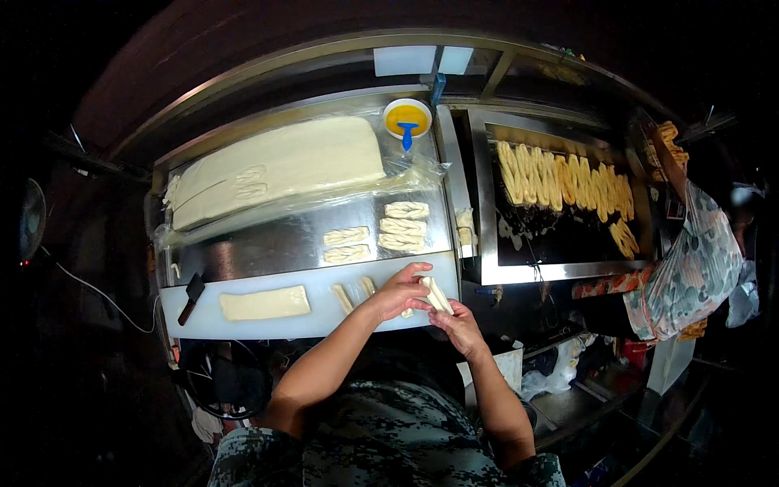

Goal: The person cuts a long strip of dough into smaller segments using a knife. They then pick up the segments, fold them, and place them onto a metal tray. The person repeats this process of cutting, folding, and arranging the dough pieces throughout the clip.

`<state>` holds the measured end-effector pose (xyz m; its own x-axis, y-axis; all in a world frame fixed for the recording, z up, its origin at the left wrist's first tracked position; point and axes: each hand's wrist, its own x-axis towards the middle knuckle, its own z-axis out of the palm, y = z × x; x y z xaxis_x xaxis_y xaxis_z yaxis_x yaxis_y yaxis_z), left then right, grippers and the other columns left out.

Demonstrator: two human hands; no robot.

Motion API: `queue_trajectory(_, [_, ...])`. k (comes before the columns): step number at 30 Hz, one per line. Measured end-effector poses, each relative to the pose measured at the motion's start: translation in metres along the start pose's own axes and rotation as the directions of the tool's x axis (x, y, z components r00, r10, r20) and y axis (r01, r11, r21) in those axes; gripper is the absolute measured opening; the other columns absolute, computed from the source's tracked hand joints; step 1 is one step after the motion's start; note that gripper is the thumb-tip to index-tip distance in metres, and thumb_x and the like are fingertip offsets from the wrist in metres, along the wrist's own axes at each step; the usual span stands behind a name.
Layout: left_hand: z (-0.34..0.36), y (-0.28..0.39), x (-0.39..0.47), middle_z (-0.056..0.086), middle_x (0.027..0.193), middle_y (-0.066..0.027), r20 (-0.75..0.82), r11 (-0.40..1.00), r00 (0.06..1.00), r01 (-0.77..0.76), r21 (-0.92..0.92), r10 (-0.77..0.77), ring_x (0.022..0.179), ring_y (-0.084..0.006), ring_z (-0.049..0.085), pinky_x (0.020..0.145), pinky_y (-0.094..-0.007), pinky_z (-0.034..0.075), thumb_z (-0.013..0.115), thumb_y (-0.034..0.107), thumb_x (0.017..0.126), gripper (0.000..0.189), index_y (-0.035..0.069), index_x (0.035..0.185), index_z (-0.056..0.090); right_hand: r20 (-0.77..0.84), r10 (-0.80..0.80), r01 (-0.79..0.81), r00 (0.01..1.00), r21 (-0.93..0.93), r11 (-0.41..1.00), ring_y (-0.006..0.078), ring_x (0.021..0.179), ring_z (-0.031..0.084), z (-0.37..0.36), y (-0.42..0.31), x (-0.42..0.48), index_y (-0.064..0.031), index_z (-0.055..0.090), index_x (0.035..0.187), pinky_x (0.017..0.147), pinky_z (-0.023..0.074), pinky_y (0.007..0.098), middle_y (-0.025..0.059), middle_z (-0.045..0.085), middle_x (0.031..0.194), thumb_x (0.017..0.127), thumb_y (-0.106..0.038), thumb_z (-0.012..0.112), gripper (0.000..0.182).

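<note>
Between my left hand (398,292) and my right hand (457,325) is a short strip of pale raw dough (437,296), pinched at both ends above the right end of a white cutting board (201,325). Cut dough strips (342,298) lie on the board beside my left wrist, partly hidden by that arm. Farther left is a flat rectangular dough piece (265,303), and past it a dark-bladed cleaver or scraper (192,298). Several twisted dough pieces (403,226) rest on the metal worktop beyond the board.
A large dough slab (286,158) with plastic film (341,193) covers the worktop's back. Near it stands a bowl of yellow liquid (405,112) with a blue-handled tool (407,135). At right, a fryer (485,243) holds browning dough sticks (566,176); a co-worker (700,262) stands beyond it.
</note>
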<state>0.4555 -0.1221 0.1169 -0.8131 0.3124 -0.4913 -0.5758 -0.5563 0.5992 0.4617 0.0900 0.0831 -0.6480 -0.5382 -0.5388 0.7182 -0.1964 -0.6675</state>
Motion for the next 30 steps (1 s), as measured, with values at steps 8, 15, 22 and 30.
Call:
queue_trajectory(8, [-0.008, 0.007, 0.007, 0.06, 0.102, -0.0066, -0.003, 0.751, 0.997, -0.056, 0.658, 0.077, 0.095, -0.0135, 0.057, 0.079, -0.0277, 0.048, 0.061, -0.004, 0.079, 0.058, 0.013, 0.132, 0.046, -0.139, -0.069, 0.075, 0.988, 0.04, 0.996, 0.0093, 0.083, 0.061, 0.022, -0.016, 0.025, -0.0047, 0.066, 0.097, 0.077, 0.0492, 0.0247, 0.0025, 0.067, 0.092, 0.089, -0.017, 0.067, 0.015])
queue_trajectory(15, [-0.022, 0.005, -0.002, 0.061, 0.104, -0.0085, 0.001, 0.56, 0.989, -0.084, 0.824, 0.146, 0.098, -0.0171, 0.058, 0.087, -0.03, 0.045, 0.055, -0.007, 0.076, 0.047, 0.005, 0.122, 0.053, -0.147, -0.142, 0.161, 0.979, 0.125, 0.979, 0.0142, 0.09, 0.062, 0.028, -0.017, 0.029, -0.0059, 0.065, 0.098, 0.082, 0.0476, 0.0303, 0.0036, 0.067, 0.093, 0.09, -0.017, 0.064, 0.013])
queue_trajectory(22, [-0.021, 0.013, -0.007, 0.06, 0.091, -0.0019, -0.109, 0.927, 0.977, -0.133, 0.351, 0.182, 0.087, -0.0124, 0.058, 0.079, -0.0277, 0.047, 0.055, -0.005, 0.08, 0.038, 0.006, 0.117, 0.056, -0.137, -0.114, 0.101, 0.984, -0.1, 0.99, 0.0113, 0.081, 0.061, 0.035, -0.024, 0.038, -0.0009, 0.064, 0.104, 0.075, 0.0477, 0.0251, 0.0039, 0.066, 0.089, 0.089, -0.009, 0.063, 0.017])
queue_trajectory(30, [-0.039, 0.026, -0.008, 0.061, 0.098, -0.0033, -0.132, 0.838, 0.982, -0.042, 0.544, 0.134, 0.09, -0.0113, 0.057, 0.081, -0.0249, 0.046, 0.054, -0.005, 0.083, 0.034, 0.003, 0.116, 0.056, -0.362, -0.218, 0.228, 0.906, -0.017, 0.974, 0.0095, 0.073, 0.059, 0.056, -0.008, 0.06, -0.0031, 0.061, 0.107, 0.063, 0.0477, 0.0229, 0.0025, 0.064, 0.088, 0.09, -0.008, 0.059, 0.018])
